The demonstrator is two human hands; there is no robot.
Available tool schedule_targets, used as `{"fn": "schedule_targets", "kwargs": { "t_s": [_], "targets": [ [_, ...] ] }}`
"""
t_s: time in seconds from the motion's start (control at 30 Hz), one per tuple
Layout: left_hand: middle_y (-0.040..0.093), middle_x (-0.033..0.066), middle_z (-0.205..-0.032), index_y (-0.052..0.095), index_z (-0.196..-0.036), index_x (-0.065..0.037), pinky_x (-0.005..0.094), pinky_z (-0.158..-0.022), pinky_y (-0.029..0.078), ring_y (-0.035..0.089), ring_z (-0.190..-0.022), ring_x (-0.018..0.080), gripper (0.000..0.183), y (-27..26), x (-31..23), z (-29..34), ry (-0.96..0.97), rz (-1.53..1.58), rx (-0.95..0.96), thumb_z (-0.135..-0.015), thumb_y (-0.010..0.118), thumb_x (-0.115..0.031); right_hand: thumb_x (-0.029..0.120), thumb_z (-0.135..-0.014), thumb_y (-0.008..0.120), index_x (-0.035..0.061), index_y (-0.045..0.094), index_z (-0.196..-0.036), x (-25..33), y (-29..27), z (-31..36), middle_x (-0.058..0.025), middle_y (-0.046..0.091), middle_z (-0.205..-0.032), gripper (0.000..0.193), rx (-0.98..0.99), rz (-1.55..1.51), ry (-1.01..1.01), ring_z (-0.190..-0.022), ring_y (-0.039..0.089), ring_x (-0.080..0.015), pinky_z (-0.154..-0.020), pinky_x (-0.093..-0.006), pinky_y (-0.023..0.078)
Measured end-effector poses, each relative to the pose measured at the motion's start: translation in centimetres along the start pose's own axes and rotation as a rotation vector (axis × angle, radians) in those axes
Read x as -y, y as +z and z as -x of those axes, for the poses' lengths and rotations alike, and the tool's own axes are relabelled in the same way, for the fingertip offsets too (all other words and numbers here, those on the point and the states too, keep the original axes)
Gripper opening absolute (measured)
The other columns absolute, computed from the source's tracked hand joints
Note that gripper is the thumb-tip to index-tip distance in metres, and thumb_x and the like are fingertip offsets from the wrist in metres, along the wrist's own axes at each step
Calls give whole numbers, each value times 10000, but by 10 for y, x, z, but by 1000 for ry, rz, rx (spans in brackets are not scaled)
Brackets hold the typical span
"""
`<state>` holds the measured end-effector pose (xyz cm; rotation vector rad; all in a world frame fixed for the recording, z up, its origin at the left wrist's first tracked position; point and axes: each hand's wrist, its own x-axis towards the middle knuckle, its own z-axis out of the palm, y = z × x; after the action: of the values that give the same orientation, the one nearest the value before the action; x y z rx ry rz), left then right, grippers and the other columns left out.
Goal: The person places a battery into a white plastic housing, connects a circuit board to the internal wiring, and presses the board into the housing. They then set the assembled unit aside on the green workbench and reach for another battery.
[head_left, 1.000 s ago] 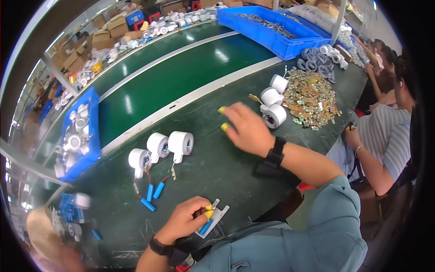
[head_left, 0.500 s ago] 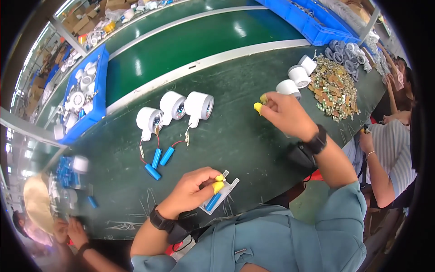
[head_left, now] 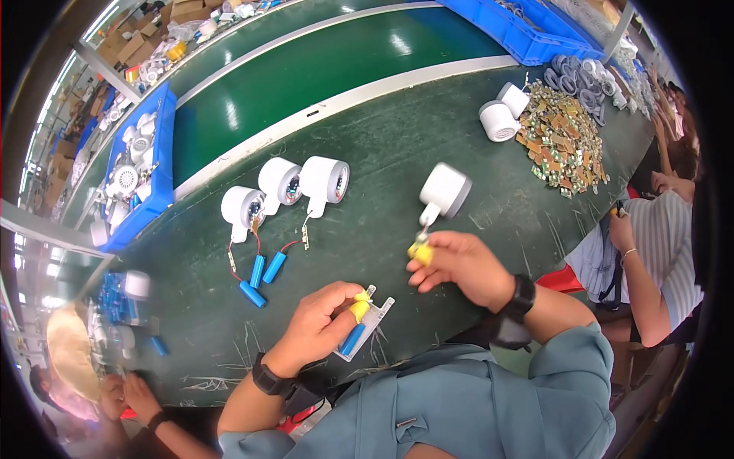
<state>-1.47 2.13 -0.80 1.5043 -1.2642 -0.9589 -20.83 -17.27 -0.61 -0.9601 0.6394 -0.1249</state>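
Observation:
My left hand (head_left: 321, 321), yellow covers on thumb and index finger, pinches over one end of a white plastic holder (head_left: 369, 330); what lies between the fingertips is hidden. A blue cylindrical battery (head_left: 352, 339) rests in that holder. My right hand (head_left: 466, 268), also with yellow finger covers, is closed on a small circuit board (head_left: 422, 239) at the narrow neck of a white round housing (head_left: 446, 190). The housing lies tilted beyond the hand. To the left, several white housings (head_left: 325, 180) stand in a row, wired to blue batteries (head_left: 251, 294).
Two white housings (head_left: 498, 121) stand beside a heap of small circuit boards (head_left: 566, 138) and grey rings (head_left: 573, 84). Blue crates (head_left: 164, 164) hold parts at left and far right. A green conveyor (head_left: 344, 61) runs behind. Co-workers sit at both sides.
My right hand has come back toward me from the far right, bringing one white housing from the group by the heap. The left hand stays over the holder. The view has shifted slightly.

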Motion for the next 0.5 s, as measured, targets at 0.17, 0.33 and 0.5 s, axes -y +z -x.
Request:
{"fn": "schedule_targets", "kwargs": {
  "t_s": [0.17, 0.33, 0.5],
  "targets": [
    [598, 29, -912, 597, -1068, 9, 224, -680, 460, 550, -767, 67, 179, -1, -10, -5, -143, -34, 13, -891, 580, 19, 100, -990, 543, 19, 613, -1098, -16, 23, -13, -38, 659, -933, 152, 218, 413, -96, -749, 647, -82, -610, -224, 528],
    [587, 23, -891, 592, -1054, -8, 220, -661, 453, 542, -745, 64, 202, 5, 1, -11, -67, -66, -77, -860, 557, 36, 64, -960, 538, 20, 620, -996, -14, 33, -13, -21, 647, -865, 101, 226, 583, -143, -704, 631, -65, -580, -227, 508],
    [579, 24, -898, 589, -1059, -2, 217, -650, 441, 531, -738, 59, 199, 2, 4, -13, -76, -57, -32, -865, 559, 29, 58, -959, 571, 28, 635, -1022, -22, 29, -16, -21, 635, -815, 95, 216, 681, -362, -671, 627, -59, -522, -207, 500]
  ]
}}
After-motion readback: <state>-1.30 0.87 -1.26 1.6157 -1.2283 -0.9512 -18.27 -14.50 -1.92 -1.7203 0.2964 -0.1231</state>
